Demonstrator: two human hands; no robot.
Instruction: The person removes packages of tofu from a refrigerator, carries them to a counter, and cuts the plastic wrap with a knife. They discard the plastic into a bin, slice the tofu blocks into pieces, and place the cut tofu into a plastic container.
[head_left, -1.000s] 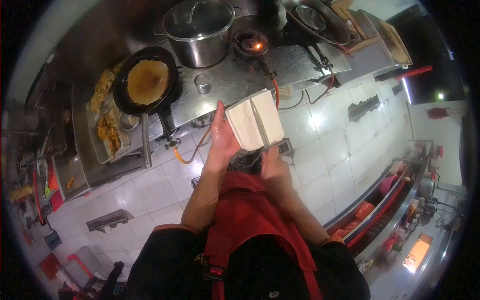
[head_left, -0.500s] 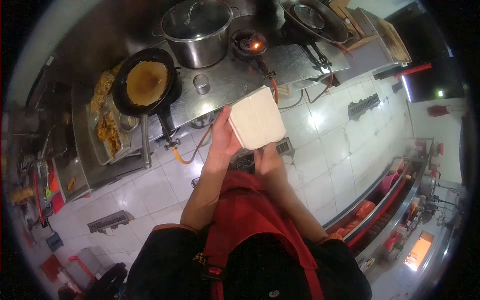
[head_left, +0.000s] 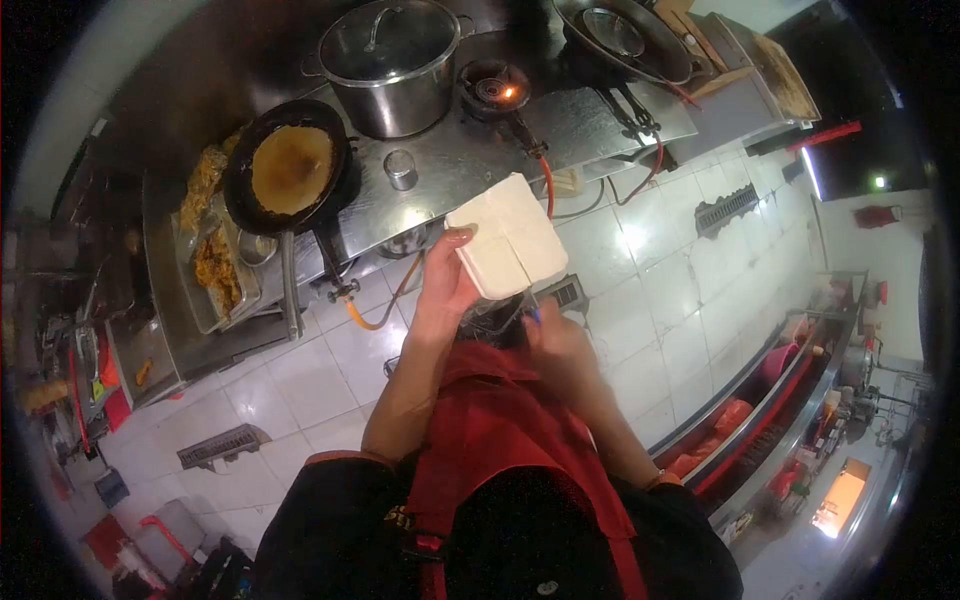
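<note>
A stack of pale, square bread-like slabs (head_left: 510,235) rests in my left hand (head_left: 447,272), its thumb over the left edge and its other fingers hidden below. A cut line runs across the top slab. Close to the slabs' lower edge is my right hand (head_left: 557,340), closed round a small tool with a blue handle (head_left: 537,314); its thin blade reaches up to the cut line. To the left, a black pan (head_left: 240,185) on the stove holds a round browned flatbread (head_left: 292,168).
Behind my hands, the steel counter (head_left: 430,190) bears a lidded pot (head_left: 392,85), a small metal cup (head_left: 400,170), a lit burner (head_left: 495,90) and a wok (head_left: 625,45). Fried food (head_left: 217,270) lies in a tray at left. A long display case (head_left: 740,410) stands at right.
My left thumb has come onto the top slab. My right hand has drawn down and slightly right from the slabs' lower edge, and the blue handle and blade now show.
</note>
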